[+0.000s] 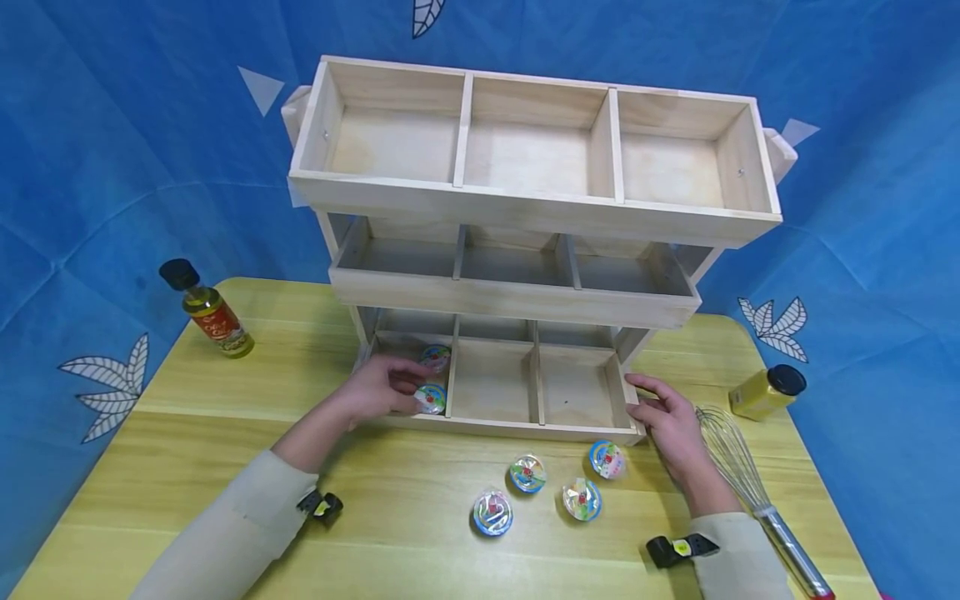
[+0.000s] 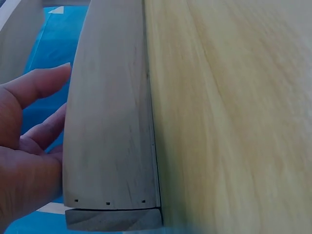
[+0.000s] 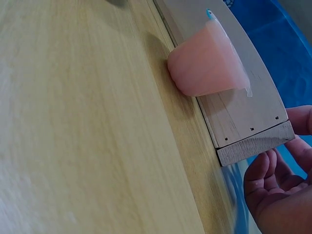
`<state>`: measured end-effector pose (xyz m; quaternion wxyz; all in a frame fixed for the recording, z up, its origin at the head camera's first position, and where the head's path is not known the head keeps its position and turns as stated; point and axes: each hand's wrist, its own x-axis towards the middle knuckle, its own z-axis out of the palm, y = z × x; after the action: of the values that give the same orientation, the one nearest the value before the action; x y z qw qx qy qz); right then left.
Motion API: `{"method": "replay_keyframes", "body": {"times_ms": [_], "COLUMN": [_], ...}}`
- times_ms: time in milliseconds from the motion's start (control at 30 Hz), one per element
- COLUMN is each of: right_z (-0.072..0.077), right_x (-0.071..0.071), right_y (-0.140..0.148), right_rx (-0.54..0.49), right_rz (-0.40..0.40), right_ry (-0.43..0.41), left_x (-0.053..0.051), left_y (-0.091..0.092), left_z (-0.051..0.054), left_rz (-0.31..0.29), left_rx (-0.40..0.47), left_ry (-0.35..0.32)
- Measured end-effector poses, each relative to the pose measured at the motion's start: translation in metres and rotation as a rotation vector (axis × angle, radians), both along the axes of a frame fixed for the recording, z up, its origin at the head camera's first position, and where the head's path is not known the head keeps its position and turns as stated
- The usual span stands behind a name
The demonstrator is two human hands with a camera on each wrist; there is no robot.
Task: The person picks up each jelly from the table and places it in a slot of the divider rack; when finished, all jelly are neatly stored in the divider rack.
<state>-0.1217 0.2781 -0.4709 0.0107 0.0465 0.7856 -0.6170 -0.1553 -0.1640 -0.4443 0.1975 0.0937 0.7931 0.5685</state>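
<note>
A three-tier wooden rack stands on the table, each tier split into three compartments. My left hand reaches into the bottom left compartment, thumb beside one jelly cup. Another jelly cup sits behind it. In the left wrist view the fingers are spread apart, partly hidden by the front board. At the bottom tier's right end, my right hand holds the rack's corner, thumb and fingers about the side wall. A pink jelly cup stands before the front board in the right wrist view.
Several wrapped jelly cups, including one jelly cup, lie in front of the rack. A whisk lies right of my right hand, near a yellow jar with a black lid. An oil bottle stands at the left. Blue cloth hangs behind.
</note>
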Motion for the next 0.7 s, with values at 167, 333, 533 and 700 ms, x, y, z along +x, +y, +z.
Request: {"method": "replay_keyframes", "body": {"times_ms": [167, 333, 533, 700], "right_z": [-0.001, -0.001, -0.002, 0.0], "right_x": [0.0, 0.0, -0.001, -0.001], "right_y": [0.0, 0.001, 0.001, 0.0], "right_rx": [0.007, 0.011, 0.009, 0.001], "right_rz": [0.004, 0.009, 0.006, -0.004], "right_ry": [-0.001, -0.003, 0.002, -0.005], "left_x": [0.004, 0.009, 0.02, 0.036], "left_y": [-0.006, -0.01, -0.008, 0.001], "left_z": [0.003, 0.005, 0.013, 0.021], "left_rz": [-0.011, 0.003, 0.043, 0.034], "left_rx": [0.039, 0.054, 0.062, 0.17], "left_ry": [0.012, 0.031, 0.088, 0.179]}}
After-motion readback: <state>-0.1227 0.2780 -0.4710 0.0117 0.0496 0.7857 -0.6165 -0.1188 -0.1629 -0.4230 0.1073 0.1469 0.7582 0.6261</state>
